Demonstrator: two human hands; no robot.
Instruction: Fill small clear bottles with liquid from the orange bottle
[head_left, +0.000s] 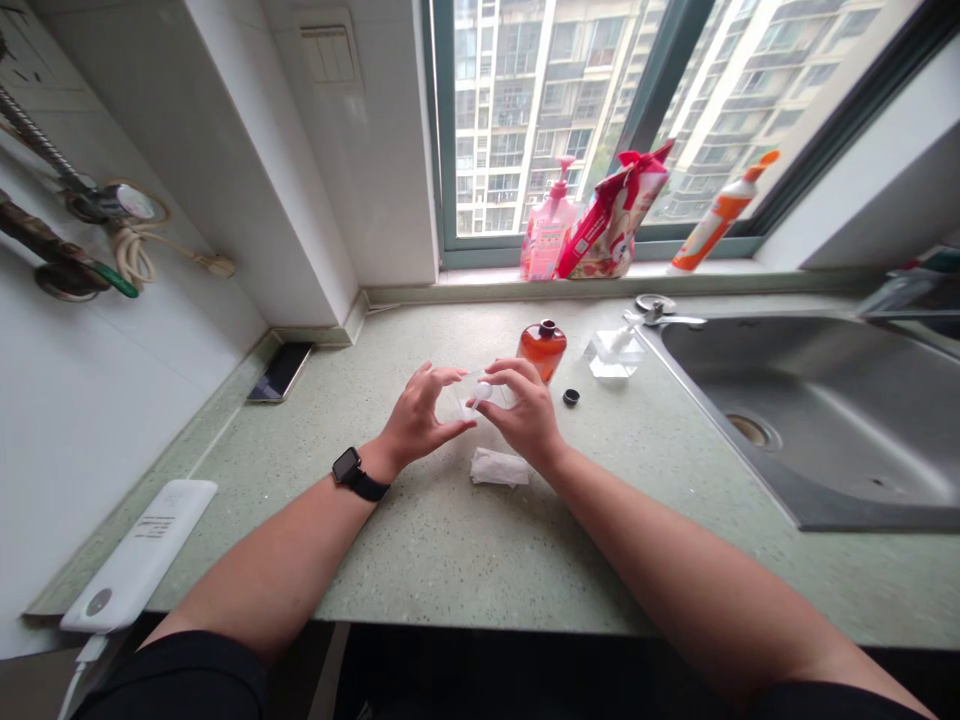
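My two hands are close together above the middle of the surface (420, 580), around a small clear container (463, 397). My left hand (417, 418) spans its near and left sides between thumb and fingers, and my right hand (528, 412) pinches a small white round piece (484, 391) at it. My right fingers cover much of the container, and its see-through walls make its edges hard to follow — I cannot tell whether the white piece is fixed to it or only held against it.

Just beyond my right hand stands an amber bottle (541, 346) with an uncapped neck, its lower left side hidden behind my fingers. A black cap (571, 397) lies near it, and farther right is a clear pump bottle (615, 352), its outline pale against the surface. A folded white tissue (498, 467) lies just below my hands, beside my right wrist.

To my left are a dark-screened phone (280, 372) and a white oblong device (142, 552) — its print is too small to read, and its cable (73, 690) runs out at the bottom edge. The sink (840, 470) and the things past it are cut off on the right.
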